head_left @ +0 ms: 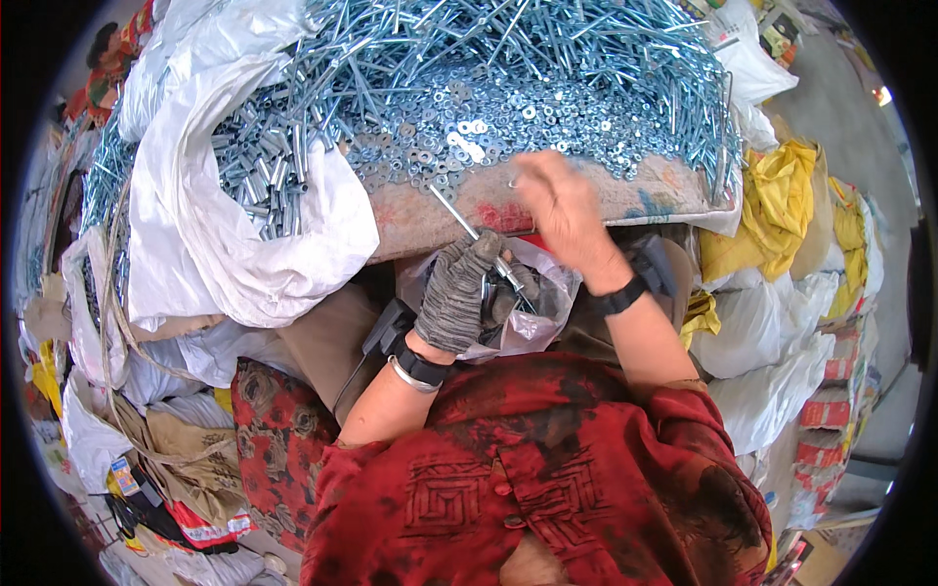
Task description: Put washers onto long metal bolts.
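My left hand (457, 291), in a grey striped knit glove, is closed around a long metal anchor bolt (452, 209). The bolt slants up and to the left out of the fist, and its thicker sleeved end shows at the lower right of the fingers. To its right, my bare right hand (567, 213) hovers over the table's front edge, fingers drawn together and slightly blurred. A small shiny metal ring, a washer or nut, shows at its fingertips. Under the left hand, a clear plastic bag (540, 314) lies in my lap, partly hidden.
Loose washers and nuts (479, 122) cover the cloth-topped table (420, 220), with long metal rods (528, 39) heaped behind. A white sack (332, 220) at left holds metal sleeves (278, 161). Yellow sacks (782, 210) and white sacks (752, 322) stand at right.
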Tool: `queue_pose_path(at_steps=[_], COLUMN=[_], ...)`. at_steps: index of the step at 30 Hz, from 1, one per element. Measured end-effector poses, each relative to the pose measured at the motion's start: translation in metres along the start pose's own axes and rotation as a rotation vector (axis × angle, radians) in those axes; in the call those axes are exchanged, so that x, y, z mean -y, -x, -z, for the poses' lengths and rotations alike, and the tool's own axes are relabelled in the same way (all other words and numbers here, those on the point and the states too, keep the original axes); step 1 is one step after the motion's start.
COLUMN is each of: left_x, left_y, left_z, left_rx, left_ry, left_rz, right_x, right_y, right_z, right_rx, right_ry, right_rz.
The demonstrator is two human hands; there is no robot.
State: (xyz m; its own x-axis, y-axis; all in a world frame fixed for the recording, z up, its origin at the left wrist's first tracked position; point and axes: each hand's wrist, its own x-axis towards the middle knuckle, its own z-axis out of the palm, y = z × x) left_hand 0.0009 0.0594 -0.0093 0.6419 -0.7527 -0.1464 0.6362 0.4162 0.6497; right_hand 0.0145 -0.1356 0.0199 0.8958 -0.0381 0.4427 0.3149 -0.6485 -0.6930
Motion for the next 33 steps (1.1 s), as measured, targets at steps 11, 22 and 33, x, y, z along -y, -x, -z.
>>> queue_pose_path(at_steps=[11,22,33], left_x=[0.013,0.009,0.006], left_y=[-0.012,-0.007,-0.007], left_z=[-0.002,0.008,0.007], left_rx=[-0.051,0.014,-0.116], left_ry=[-0.061,0.132,0.080], left_rz=[-0.222,-0.174,-0.270], right_x=[-0.032,-0.028,-0.026], right_y=[-0.019,-0.025,-0.027], right_z=[0.001,-0.009,-0.006], right_rx=[0.185,0.326,0.369], right_ry=[0.251,0.512,0.602], right_rz=[0.068,-0.119,0.048])
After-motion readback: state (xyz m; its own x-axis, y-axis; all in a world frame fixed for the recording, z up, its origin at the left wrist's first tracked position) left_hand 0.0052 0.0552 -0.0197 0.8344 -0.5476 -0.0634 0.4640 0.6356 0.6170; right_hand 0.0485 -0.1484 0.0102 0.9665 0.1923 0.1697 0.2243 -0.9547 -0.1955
